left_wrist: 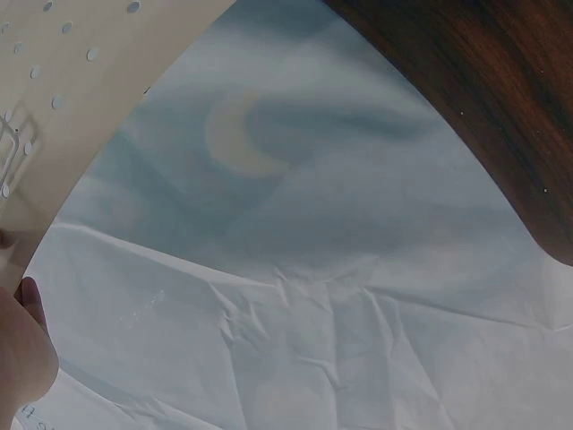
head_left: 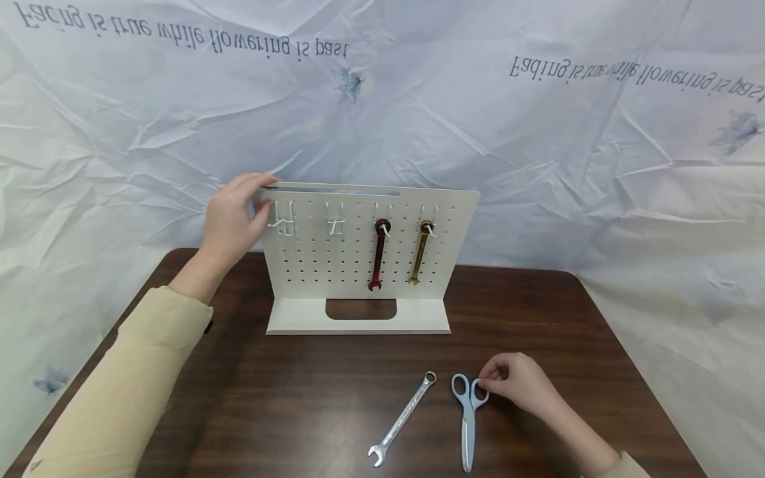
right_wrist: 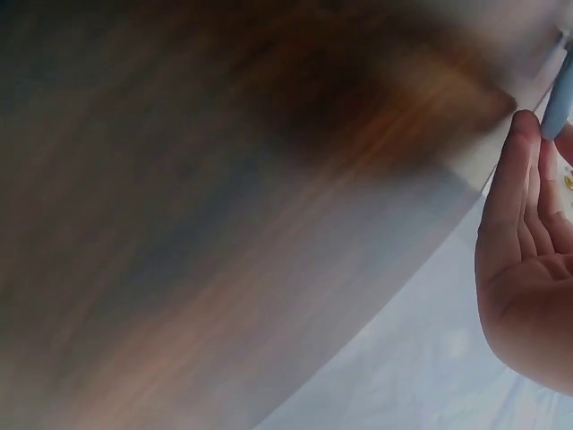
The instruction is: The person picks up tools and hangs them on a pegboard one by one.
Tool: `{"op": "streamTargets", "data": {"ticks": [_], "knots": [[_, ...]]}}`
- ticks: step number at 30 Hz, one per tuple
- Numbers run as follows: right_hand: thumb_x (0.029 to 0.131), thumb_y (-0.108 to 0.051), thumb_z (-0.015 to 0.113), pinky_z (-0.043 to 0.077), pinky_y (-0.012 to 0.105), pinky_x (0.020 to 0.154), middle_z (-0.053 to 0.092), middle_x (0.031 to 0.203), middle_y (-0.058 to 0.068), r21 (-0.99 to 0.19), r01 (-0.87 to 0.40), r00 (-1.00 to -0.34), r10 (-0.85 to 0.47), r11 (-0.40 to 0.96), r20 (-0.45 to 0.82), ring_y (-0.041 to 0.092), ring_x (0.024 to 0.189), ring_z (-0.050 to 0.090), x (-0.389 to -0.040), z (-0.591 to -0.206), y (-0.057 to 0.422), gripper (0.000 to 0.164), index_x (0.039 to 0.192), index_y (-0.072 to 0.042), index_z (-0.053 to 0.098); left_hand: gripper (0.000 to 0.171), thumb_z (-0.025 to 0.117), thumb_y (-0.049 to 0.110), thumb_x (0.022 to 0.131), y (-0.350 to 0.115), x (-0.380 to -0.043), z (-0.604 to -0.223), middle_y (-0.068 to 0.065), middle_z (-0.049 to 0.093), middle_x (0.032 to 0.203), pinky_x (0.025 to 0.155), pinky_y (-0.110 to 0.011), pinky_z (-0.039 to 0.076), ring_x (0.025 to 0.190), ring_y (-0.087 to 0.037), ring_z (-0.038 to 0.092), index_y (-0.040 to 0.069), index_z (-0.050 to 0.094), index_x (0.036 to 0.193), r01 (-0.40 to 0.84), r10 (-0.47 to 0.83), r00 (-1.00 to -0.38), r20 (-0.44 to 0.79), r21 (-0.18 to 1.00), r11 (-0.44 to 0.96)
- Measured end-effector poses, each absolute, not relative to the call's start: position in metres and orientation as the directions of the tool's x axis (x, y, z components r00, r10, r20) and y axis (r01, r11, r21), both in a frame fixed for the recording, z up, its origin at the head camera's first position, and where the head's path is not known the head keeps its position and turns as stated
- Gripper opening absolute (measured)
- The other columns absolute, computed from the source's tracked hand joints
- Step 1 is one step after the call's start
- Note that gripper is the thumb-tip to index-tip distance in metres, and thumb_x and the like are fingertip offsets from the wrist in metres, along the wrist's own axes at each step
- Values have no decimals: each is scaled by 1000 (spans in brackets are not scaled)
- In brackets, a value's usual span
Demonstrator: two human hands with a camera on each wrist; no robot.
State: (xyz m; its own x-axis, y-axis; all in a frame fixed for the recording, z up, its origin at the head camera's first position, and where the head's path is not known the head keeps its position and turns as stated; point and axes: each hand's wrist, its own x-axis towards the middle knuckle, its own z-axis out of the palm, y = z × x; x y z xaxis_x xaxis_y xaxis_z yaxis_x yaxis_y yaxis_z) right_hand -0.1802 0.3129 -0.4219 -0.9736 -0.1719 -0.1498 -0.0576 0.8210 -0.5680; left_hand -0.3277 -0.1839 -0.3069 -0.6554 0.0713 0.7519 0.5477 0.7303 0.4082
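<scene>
My left hand (head_left: 234,216) grips the upper left corner of a white pegboard stand (head_left: 352,315), thumb in front and fingers behind the edge. In the left wrist view only part of that hand (left_wrist: 27,349) shows beside the board. At the front right, my right hand (head_left: 518,382) pinches the right handle loop of light-blue scissors (head_left: 468,431), whose blades point toward me. The right wrist view shows a bit of the blue handle (right_wrist: 560,103) between the fingertips. Left of the scissors, a silver combination wrench (head_left: 402,421) lies diagonally on the table.
A red wrench (head_left: 378,259) and a gold wrench (head_left: 420,255) hang from hooks on the board's right half. White wire hooks (head_left: 283,219) and another hook (head_left: 335,222) sit further left with nothing on them. Behind the dark wooden table (head_left: 287,398) hangs a pale printed cloth (head_left: 382,119).
</scene>
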Motion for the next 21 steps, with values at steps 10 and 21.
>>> {"op": "streamTargets", "data": {"ticks": [10, 21], "knots": [[90, -10, 83, 54, 20, 64, 76, 81, 0, -668, -89, -966, -227, 739, -123, 1, 73, 64, -188, -409, 306, 4, 90, -6, 81, 38, 70, -11, 90, -184, -328, -306, -22, 74, 126, 106, -54, 53, 121, -41, 68, -2, 72, 126, 544, 75, -664, 744, 413, 730], [92, -2, 80, 58, 20, 69, 80, 88, 6, -697, -136, -975, -219, 704, -31, 3, 78, 69, -208, -384, 282, 6, 97, -3, 82, 38, 69, -11, 91, -184, -328, -305, -22, 74, 125, 104, -55, 53, 119, -41, 68, -1, 72, 128, 539, 71, -670, 739, 418, 731]]}}
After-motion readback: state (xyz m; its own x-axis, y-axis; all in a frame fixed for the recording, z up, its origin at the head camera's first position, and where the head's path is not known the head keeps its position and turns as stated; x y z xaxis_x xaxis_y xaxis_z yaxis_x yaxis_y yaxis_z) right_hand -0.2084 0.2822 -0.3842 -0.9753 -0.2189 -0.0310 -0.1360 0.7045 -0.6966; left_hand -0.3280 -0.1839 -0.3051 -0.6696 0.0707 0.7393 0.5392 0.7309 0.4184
